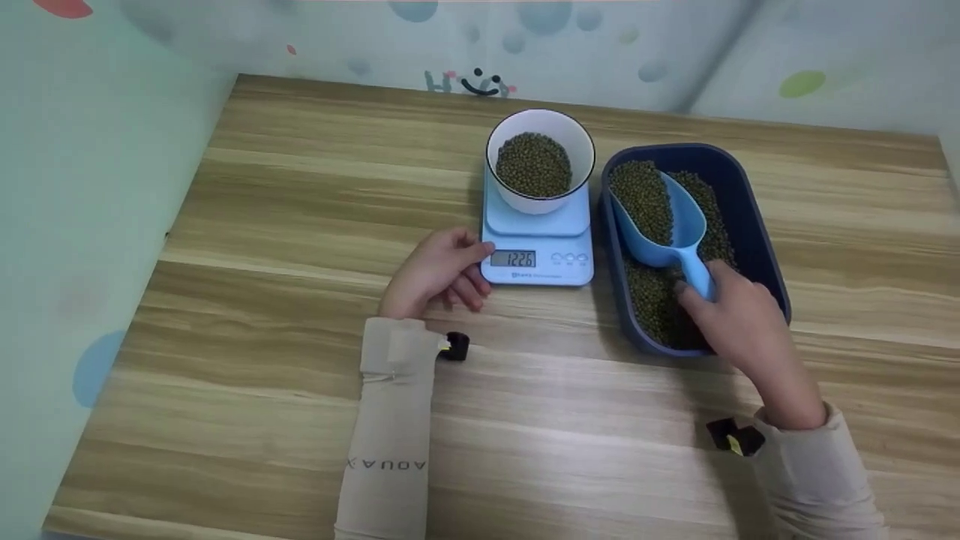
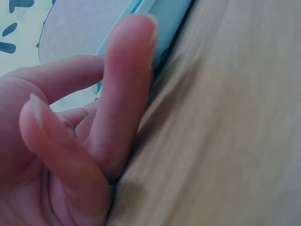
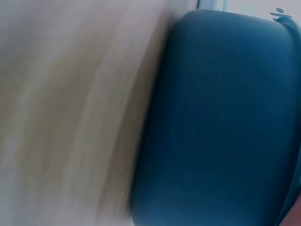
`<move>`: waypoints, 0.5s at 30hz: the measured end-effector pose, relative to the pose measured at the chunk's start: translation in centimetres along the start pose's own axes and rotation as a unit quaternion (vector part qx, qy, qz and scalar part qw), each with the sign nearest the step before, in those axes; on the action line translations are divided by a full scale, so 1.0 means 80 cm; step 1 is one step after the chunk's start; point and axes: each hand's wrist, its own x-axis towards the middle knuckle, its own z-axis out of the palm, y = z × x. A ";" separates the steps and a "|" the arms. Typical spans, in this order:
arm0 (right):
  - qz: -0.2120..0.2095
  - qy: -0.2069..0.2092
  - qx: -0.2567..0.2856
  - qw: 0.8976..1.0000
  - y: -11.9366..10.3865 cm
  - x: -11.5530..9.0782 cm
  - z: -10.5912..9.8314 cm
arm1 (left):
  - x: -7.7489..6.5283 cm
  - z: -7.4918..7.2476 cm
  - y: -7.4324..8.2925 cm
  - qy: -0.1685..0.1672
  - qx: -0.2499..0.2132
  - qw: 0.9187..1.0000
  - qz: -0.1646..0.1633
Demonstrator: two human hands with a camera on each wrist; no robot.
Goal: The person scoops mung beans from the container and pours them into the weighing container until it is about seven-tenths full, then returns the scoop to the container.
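My right hand [image 1: 742, 315] grips the handle of a blue scoop [image 1: 686, 214] heaped with small green-brown beans, likely mung beans. The scoop lies over a dark blue tub [image 1: 757, 232] holding more of the beans [image 1: 652, 304]. On the left, my left hand [image 1: 442, 266] touches the near left corner of a light blue digital scale [image 1: 540, 244], its fingers loosely bent. The scale's display [image 1: 514, 259] shows digits that look like 1226. A white bowl [image 1: 536, 204] with a dark rim stands on the scale, with beans [image 1: 534, 165] in it.
Everything stands on a wood-grain table [image 1: 262, 300]. A pale wall [image 1: 360, 45] with coloured spots and a smiley runs along the back. The tub's outer wall [image 3: 221, 117] fills much of the right wrist view.
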 end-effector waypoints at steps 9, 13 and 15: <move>-0.020 0.027 -0.003 0.999 0.000 -0.005 0.003 | 0.003 -0.002 -0.004 0.002 -0.006 1.000 0.003; -0.021 0.034 0.001 0.999 0.001 -0.007 0.002 | 0.003 -0.002 -0.004 0.003 -0.002 1.000 0.002; -0.020 0.036 0.005 0.999 0.001 -0.008 0.002 | 0.004 -0.001 -0.004 0.004 0.000 1.000 0.002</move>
